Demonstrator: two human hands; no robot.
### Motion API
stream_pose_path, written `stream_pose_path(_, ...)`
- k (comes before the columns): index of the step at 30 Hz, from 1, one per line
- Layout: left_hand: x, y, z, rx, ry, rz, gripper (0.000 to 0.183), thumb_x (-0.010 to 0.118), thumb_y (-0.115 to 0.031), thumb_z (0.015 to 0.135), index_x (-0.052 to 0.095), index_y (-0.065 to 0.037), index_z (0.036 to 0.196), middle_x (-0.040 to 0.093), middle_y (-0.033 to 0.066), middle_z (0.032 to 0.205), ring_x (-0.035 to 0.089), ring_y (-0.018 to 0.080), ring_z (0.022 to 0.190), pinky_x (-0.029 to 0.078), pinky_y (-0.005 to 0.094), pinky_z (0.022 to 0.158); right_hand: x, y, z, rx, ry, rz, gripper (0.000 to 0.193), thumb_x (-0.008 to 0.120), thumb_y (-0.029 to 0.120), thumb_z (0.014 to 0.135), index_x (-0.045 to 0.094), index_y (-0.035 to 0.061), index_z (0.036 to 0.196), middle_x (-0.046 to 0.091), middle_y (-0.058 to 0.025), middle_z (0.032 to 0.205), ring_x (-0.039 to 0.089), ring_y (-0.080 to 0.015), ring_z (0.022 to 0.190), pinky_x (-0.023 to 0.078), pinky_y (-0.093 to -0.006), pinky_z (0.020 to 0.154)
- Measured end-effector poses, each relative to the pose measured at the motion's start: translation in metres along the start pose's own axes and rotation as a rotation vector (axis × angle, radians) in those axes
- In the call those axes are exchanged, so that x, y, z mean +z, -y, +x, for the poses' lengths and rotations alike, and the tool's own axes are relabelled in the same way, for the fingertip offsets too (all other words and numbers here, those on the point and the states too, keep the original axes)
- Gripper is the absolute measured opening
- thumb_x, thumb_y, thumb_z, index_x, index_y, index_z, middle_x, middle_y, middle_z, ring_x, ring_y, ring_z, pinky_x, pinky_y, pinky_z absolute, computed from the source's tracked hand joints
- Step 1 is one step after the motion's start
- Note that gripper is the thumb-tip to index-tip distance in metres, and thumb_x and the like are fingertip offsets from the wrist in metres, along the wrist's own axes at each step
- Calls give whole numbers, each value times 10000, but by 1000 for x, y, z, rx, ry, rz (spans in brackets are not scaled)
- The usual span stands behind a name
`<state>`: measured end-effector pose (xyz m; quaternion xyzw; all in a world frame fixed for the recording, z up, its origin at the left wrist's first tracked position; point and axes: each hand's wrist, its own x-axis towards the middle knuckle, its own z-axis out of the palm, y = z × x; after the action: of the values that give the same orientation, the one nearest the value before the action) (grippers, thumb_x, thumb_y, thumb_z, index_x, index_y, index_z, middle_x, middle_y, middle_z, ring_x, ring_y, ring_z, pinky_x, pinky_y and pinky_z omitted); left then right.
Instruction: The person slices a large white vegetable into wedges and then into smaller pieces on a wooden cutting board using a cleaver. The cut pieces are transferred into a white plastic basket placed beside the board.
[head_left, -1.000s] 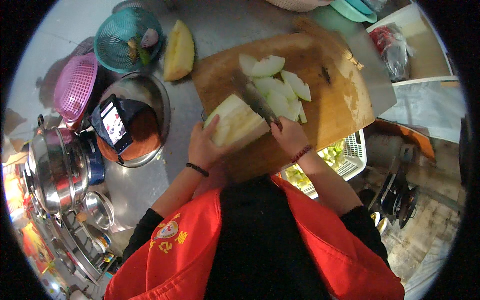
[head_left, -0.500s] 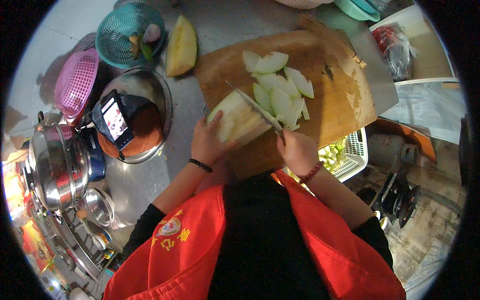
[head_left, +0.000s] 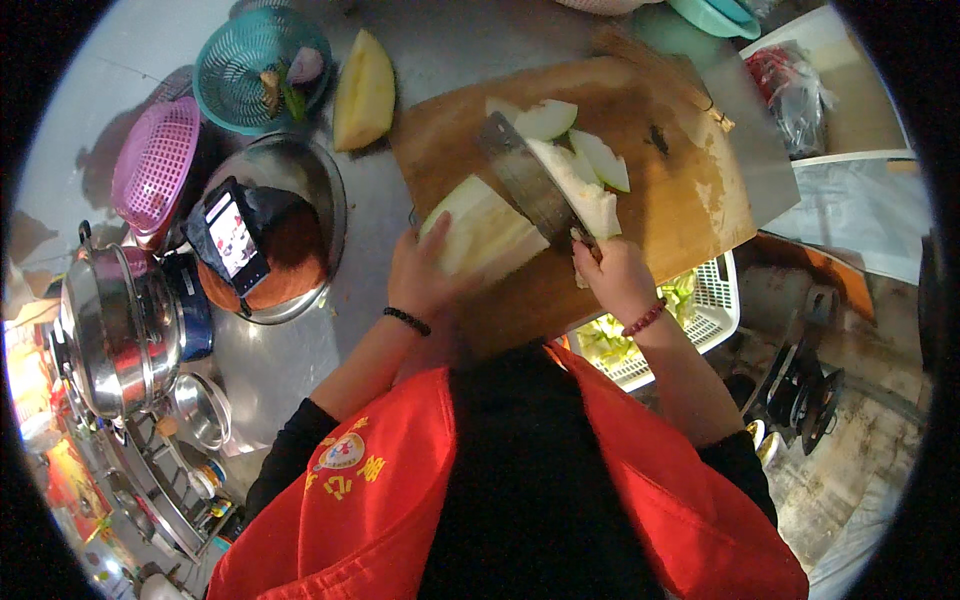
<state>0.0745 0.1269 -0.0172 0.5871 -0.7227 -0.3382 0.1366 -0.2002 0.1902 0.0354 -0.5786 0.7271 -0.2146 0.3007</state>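
On the board point(head_left: 690, 190), the left hand point(head_left: 416, 272) is clasping the melon point(head_left: 492, 228) while the right hand point(head_left: 616, 278) is gripping the knife point(head_left: 528, 184).

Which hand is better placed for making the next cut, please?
Probably the right hand: it grips the knife just beside the large pale melon piece, while the left hand steadies that piece.

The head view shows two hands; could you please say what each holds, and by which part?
Right hand: the knife, by its handle. Left hand: the large melon piece, at its left end.
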Motion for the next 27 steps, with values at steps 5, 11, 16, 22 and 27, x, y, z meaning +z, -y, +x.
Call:
stream_pose_path(5,-3,-2,4,-4,23,-58,979,891,-421,565,509,-141,1422,504,261,1255,525,406,1154,447,433,1013,-16,13,-13,-87,-4,-75,328,607,276,904,661,-12,757,640,-227,693,637,-422,671,506,-498,619)
stream_pose_path(11,0,-1,3,46,-31,56,979,893,-450,557,518,-173,1418,501,275,1266,528,418,1152,453,437,1006,-18,12,-6,-71,113,-183,262,587,192,919,658,-40,822,644,-206,669,647,-380,622,485,-441,563)
stream_pose_path(16,3,1,2,39,-58,51,974,888,-458,563,515,-184,1420,497,286,1285,518,431,1173,452,445,1007,-12,10,1,-15,133,-183,360,590,308,901,686,-10,762,643,-242,706,644,-436,686,516,-517,648)
stream_pose_path(22,3,1,6,49,-50,56,971,871,-486,564,521,-164,1411,496,293,1282,517,441,1165,444,450,1006,35,2,25,26,133,-334,324,550,335,917,683,41,890,658,-266,820,656,-435,780,518,-537,705)
stream_pose_path(27,10,5,-1,49,-70,77,987,874,-485,574,512,-107,1410,517,275,1237,534,415,1128,453,441,978,57,-21,35,-77,7,-194,332,584,317,912,615,-7,847,627,-234,693,629,-412,648,508,-483,611)
